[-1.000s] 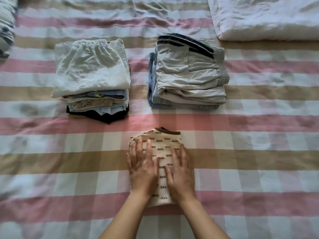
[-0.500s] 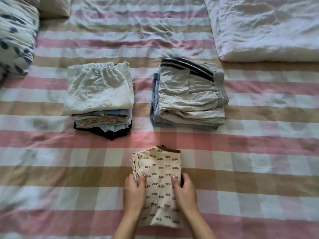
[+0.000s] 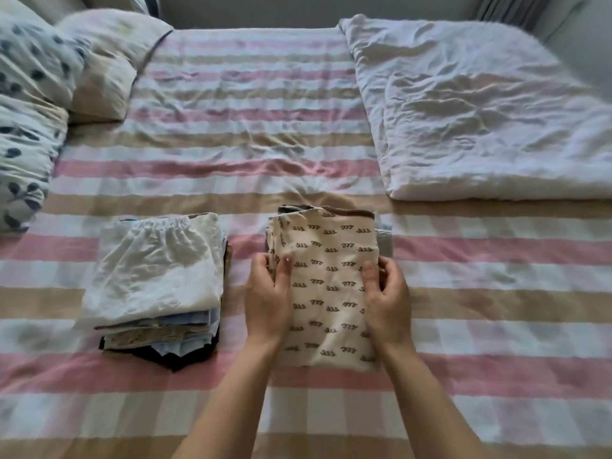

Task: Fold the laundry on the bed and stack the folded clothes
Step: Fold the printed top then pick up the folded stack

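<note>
Head view: a stack of folded clothes (image 3: 155, 279) is seen at 9 o'clock of the patterned cream garment (image 3: 331, 293), a white duvet (image 3: 480, 111) at 1 o'clock and pillows (image 3: 29, 104) at 10 o'clock. Open striped sheet (image 3: 238, 134) stretches toward 12 o'clock. The garment is held over a 2nd pile (image 3: 384, 241), its side edges clamped by the left hand (image 3: 266, 303) and right hand (image 3: 387, 303), thumbs on top.

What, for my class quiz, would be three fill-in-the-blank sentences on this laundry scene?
1. The left hand and right hand grip a folded garment patterned in cream and ____.
2. The top item of the left stack is ____.
3. Folded stacks on the bed number ____.
Missing: brown; white; two.
</note>
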